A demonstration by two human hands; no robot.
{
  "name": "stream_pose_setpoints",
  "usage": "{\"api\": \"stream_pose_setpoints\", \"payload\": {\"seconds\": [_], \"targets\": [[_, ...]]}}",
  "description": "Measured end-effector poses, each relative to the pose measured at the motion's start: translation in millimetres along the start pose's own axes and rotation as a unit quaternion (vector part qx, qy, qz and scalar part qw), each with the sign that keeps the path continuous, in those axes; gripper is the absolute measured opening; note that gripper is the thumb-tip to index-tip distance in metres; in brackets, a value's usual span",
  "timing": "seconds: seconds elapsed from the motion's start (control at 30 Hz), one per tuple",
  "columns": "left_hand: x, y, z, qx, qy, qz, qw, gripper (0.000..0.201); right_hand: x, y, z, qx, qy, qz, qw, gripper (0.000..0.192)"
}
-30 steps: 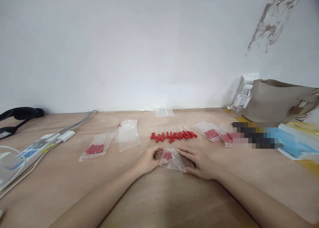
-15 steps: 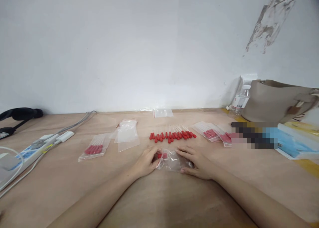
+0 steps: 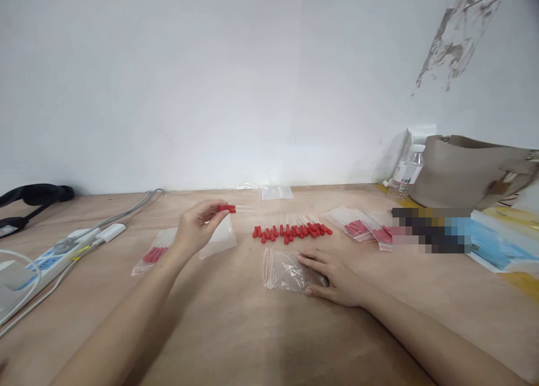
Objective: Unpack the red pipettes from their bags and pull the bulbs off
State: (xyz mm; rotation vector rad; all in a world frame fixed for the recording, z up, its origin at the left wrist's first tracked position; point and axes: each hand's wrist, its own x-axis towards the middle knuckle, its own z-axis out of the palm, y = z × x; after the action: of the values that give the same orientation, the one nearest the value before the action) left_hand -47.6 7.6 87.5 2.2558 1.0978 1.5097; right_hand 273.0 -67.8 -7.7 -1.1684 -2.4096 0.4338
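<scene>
Head view: the left hand (image 3: 196, 226) is pinched narrow, thumb against fingers, around slim droppers with red bulbs and thin pale stems (image 3: 227, 208); two bulbs show, and the stems point to three o'clock. The right hand (image 3: 337, 276) lies palm down with its fingers loosely spread, gripping nothing, its fingertips touching the clear plastic zip bag with a red-lined edge (image 3: 286, 271), which lies flat on the brown wooden bench (image 3: 252, 330).

Take that bag as the clock's centre, with twelve toward the white wall (image 3: 210, 82). Its red-lined edge faces nine. Just beyond it at twelve is a loose row of red-bulbed droppers (image 3: 290, 230), bulbs nearest the bag; farther out, near the wall, lies a small clear flat bag (image 3: 277, 193). The left hand is at ten, partly hiding some flat translucent bags (image 3: 223, 240); I cannot tell whether it touches them. At nine, a filled clear bag of red-bulbed droppers (image 3: 154, 254) sits partly behind the left forearm. At two lie two overlapping dropper-filled bags (image 3: 357, 228), with a clear labelled bottle (image 3: 408, 169) and a grey-beige handbag (image 3: 455, 172) well beyond.
</scene>
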Motion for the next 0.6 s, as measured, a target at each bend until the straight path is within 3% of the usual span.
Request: {"api": "stream_pose_setpoints", "payload": {"seconds": [0.07,0.1,0.23,0.33,0.5,0.6], "targets": [[2.6,-6.2,18.5,0.067,0.015,0.062,0.996,0.016,0.2,0.4,0.5,0.001,0.0,-0.004,1.0,0.064],[3.2,-10.0,30.9,0.101,-0.01,0.084,0.991,0.018,0.2,0.4,0.5,0.0,0.001,-0.005,1.0,0.064],[4.3,-22.4,80.6,0.118,-0.141,0.121,0.975,0.022,0.3,-0.3,0.2,-0.005,0.001,-0.001,1.0,0.064],[4.2,-26.1,103.2,0.134,-0.254,0.138,0.948,0.024,0.5,-0.2,-0.1,-0.009,-0.003,0.0,1.0,0.065],[6.3,-24.5,110.3,0.164,-0.342,0.106,0.919,0.034,0.3,0.4,-0.1,-0.005,0.004,-0.008,1.0,0.064],[4.7,-14.0,102.8,0.133,-0.314,0.071,0.937,0.028,0.1,-0.1,0.1,-0.003,0.004,-0.005,1.0,0.064]]}}
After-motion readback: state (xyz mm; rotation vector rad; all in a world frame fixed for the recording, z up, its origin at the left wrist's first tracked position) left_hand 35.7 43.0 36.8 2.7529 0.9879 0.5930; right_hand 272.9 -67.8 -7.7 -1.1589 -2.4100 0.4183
